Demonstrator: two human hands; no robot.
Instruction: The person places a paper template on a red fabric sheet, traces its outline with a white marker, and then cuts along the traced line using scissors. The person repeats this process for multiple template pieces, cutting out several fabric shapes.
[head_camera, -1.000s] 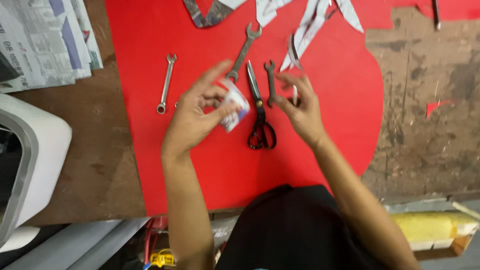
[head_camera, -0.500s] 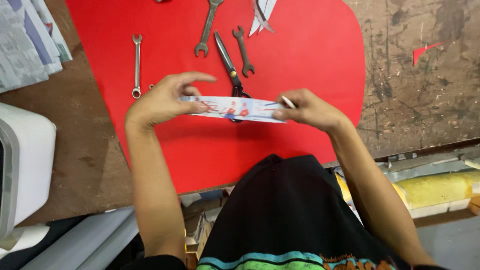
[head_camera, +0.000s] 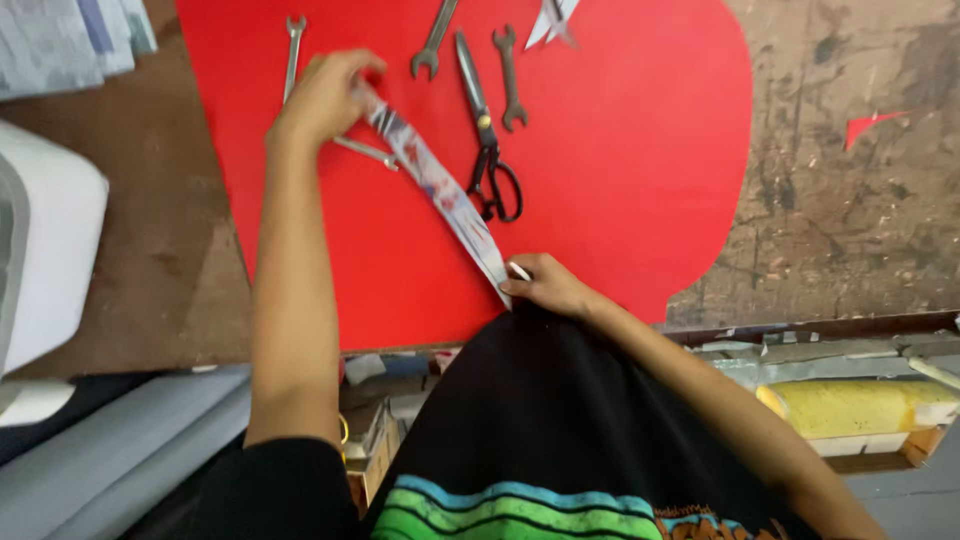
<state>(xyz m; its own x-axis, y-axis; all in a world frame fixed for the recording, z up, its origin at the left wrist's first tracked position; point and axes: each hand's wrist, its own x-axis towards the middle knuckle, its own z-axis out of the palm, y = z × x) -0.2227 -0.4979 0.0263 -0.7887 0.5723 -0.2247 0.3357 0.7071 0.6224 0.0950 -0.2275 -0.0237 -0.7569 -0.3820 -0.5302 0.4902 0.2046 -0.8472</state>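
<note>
A long narrow strip of printed paper (head_camera: 440, 190) is stretched diagonally between my two hands over a big red sheet (head_camera: 620, 170). My left hand (head_camera: 325, 95) pinches its far end near the top of the sheet. My right hand (head_camera: 545, 285) pinches the near end, close to my body at the sheet's front edge. Black-handled scissors (head_camera: 485, 130) lie on the red sheet just right of the strip. A small metal piece (head_camera: 365, 152) lies under the strip near my left hand.
Three spanners lie on the red sheet at the top: one (head_camera: 292, 50) left, one (head_camera: 435, 45) middle, one (head_camera: 510, 80) right of the scissors. Newspaper (head_camera: 70, 40) sits top left, a white box (head_camera: 40, 250) at the left, worn wooden bench (head_camera: 850, 200) to the right.
The strip was held level between both hands; now my left hand has moved up and away and my right hand has come back toward my body, so the strip runs diagonally.
</note>
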